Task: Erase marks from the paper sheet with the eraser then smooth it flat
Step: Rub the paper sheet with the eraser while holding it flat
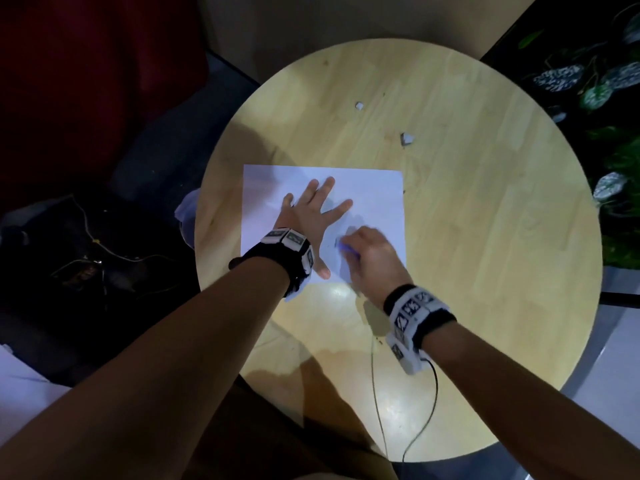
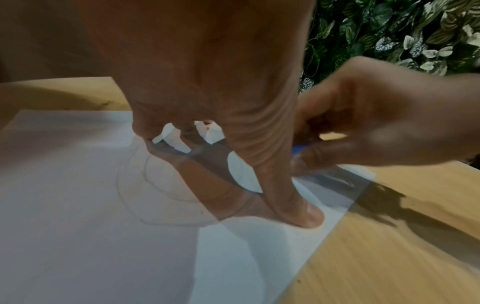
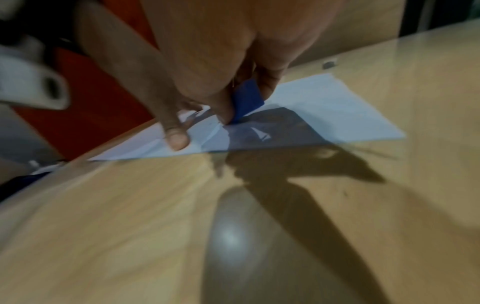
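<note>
Eraser (image 3: 248,98) mostly hidden in right hand (image 1: 370,258) | marks blurred

A round wooden table (image 1: 467,237) fills the middle of the head view, with two small pale scraps (image 1: 359,106) (image 1: 407,138) lying apart toward twelve o'clock. Leafy plants (image 1: 602,84) stand at two o'clock, a thin cable (image 1: 377,410) trails at six, and dark tangled wires (image 1: 90,258) lie at nine.

Head view high, facing down; wrist views low, close; all share paper sheet (image 1: 374,188).
</note>
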Motion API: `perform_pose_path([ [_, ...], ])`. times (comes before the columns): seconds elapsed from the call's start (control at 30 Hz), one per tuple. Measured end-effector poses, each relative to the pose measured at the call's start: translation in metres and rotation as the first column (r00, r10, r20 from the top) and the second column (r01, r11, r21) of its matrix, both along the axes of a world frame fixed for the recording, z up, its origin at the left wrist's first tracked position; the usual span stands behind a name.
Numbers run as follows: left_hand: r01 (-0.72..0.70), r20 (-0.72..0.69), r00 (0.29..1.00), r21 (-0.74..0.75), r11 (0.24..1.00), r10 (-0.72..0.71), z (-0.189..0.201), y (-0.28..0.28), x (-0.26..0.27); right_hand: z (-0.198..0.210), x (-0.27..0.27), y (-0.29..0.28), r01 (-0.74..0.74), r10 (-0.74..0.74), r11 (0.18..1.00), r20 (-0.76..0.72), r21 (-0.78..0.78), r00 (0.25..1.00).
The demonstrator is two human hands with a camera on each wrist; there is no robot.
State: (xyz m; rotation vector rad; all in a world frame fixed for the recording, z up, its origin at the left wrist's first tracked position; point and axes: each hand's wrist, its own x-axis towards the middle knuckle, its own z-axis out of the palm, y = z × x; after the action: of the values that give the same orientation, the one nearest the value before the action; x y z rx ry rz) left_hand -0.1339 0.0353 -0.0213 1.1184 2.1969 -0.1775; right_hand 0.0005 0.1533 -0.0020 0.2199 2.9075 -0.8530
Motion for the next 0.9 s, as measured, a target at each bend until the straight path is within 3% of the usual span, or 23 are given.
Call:
perform_pose_path([
  [0.1, 0.001, -0.021, 1.000, 0.001, 1.000, -0.001, 0.002, 0.001, 0.001, 0.009, -0.004, 0.010, -0.122, 0.122, 0.993, 0.034, 0.005, 0.992],
  [0.2, 0.006, -0.001, 1.000, -0.021, 1.000, -0.006, 0.002, 0.002, 0.000, -0.006, -0.031, 0.041, 0.190, -0.189, 0.979, -0.016, 0.074, 0.982],
  [0.27, 0.001, 0.009, 1.000, -0.021, 1.000, -0.001, 0.001, 0.002, -0.001, -0.013, -0.024, 0.034, 0.257, -0.256, 0.964, -0.021, 0.059, 0.966],
  [0.37, -0.001, -0.015, 1.000, -0.005, 1.000, 0.001, -0.001, 0.000, 0.000, -0.003, 0.008, -0.004, 0.013, -0.012, 1.000, 0.017, -0.008, 1.000],
  [0.43, 0.002, -0.018, 1.000, -0.002, 1.000, -0.002, 0.000, 0.000, 0.000, 0.006, 0.003, 0.004, -0.108, 0.109, 0.994, 0.043, -0.019, 0.993],
  [0.6, 0.004, 0.014, 1.000, -0.039, 0.999, -0.004, 0.004, 0.003, -0.001, -0.013, -0.033, 0.039, 0.259, -0.258, 0.964, -0.030, 0.063, 0.966],
  [0.63, 0.001, 0.013, 1.000, -0.037, 0.999, 0.000, 0.003, 0.002, 0.000, -0.013, -0.026, 0.028, 0.231, -0.230, 0.972, -0.025, 0.051, 0.973],
  [0.73, 0.003, -0.021, 1.000, -0.010, 1.000, -0.004, 0.000, 0.000, 0.000, 0.003, 0.001, -0.001, -0.043, 0.044, 0.999, 0.027, -0.028, 0.999],
  [0.8, 0.006, -0.009, 1.000, -0.016, 1.000, -0.007, 0.001, 0.001, -0.001, 0.006, -0.013, 0.014, -0.095, 0.095, 0.995, 0.046, 0.002, 0.994],
  [0.9, 0.000, 0.017, 1.000, -0.028, 1.000, 0.000, 0.002, 0.003, -0.002, -0.006, -0.044, 0.041, 0.187, -0.185, 0.978, -0.026, 0.089, 0.982],
])
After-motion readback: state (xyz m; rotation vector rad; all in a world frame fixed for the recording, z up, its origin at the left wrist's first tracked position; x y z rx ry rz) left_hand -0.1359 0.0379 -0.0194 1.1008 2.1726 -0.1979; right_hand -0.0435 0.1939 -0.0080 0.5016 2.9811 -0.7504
